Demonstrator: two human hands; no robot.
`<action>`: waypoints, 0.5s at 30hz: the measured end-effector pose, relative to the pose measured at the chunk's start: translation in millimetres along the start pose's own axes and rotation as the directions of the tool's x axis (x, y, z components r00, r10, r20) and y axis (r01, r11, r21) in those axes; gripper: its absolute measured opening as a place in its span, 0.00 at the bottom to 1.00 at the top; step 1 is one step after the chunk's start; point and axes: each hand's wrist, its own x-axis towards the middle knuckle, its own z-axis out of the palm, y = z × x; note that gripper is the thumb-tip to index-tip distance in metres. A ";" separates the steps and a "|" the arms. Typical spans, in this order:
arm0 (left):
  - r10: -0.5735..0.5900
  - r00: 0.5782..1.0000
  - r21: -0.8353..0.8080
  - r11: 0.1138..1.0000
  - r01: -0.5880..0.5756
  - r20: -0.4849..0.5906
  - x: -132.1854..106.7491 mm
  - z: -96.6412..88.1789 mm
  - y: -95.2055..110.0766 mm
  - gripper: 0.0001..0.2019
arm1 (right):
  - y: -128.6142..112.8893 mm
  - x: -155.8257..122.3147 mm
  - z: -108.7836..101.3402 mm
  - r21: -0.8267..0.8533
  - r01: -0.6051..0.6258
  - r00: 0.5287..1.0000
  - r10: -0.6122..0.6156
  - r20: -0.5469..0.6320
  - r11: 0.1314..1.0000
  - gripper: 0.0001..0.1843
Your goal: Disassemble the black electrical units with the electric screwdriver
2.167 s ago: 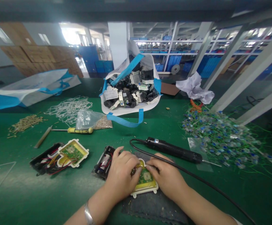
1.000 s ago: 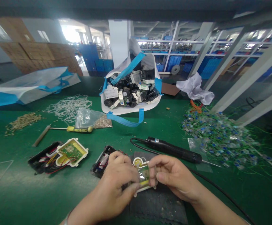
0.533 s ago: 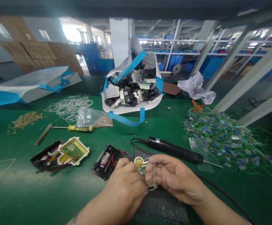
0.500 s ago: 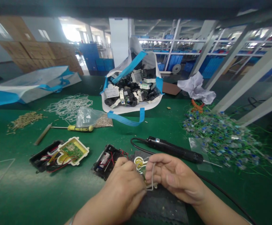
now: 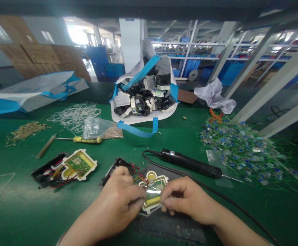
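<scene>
A white-rimmed housing half [image 5: 152, 204] with a circuit board under clear, yellowish filling lies on a dark cloth [image 5: 174, 227], between my hands. A thin white cord [image 5: 149, 214] runs along its near edge, from hand to hand. My left hand [image 5: 115, 201] is closed at the housing's left side, its fingertips pinching at the cord's end. My right hand [image 5: 190, 198] pinches the cord at the housing's right edge. Red and yellow wires [image 5: 140, 174] lead to a black case [image 5: 116, 164], partly hidden behind my left hand.
A second opened unit [image 5: 79, 164], a yellow-handled screwdriver [image 5: 87, 139] and looped white cords [image 5: 74, 114] lie left. A black electric screwdriver [image 5: 190, 164] and a heap of green-wired parts [image 5: 248, 150] lie right. A white bag [image 5: 146, 119] full of units stands behind.
My hands have moved apart, with the left going left, uncovering the housing. The white cord, upright by my right fingers before, now lies low along the housing's near edge.
</scene>
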 end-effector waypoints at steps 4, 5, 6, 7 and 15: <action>-0.010 0.990 0.039 0.999 0.005 0.138 0.1 -1.4 6.3 0.06 | -2.6 -2.2 2.8 -0.109 -0.103 0.992 0.110 0.058 0.989 0.13; -0.022 0.985 0.046 0.999 0.015 0.169 0.1 -1.0 7.1 0.06 | -3.3 -2.6 3.4 -0.137 -0.131 0.988 0.141 0.068 0.982 0.13; -0.031 0.979 0.054 0.998 0.020 0.202 0.1 -0.1 7.6 0.06 | -4.0 -2.9 3.9 -0.161 -0.154 0.983 0.168 0.077 0.975 0.12; -0.036 0.972 0.066 0.998 0.022 0.232 0.3 1.3 7.7 0.06 | -4.6 -3.0 4.3 -0.181 -0.173 0.978 0.191 0.088 0.968 0.12; -0.029 0.967 0.211 0.977 -0.026 0.253 5.0 11.7 9.1 0.05 | -7.6 -1.6 4.8 -0.268 -0.205 0.965 0.239 0.103 0.942 0.11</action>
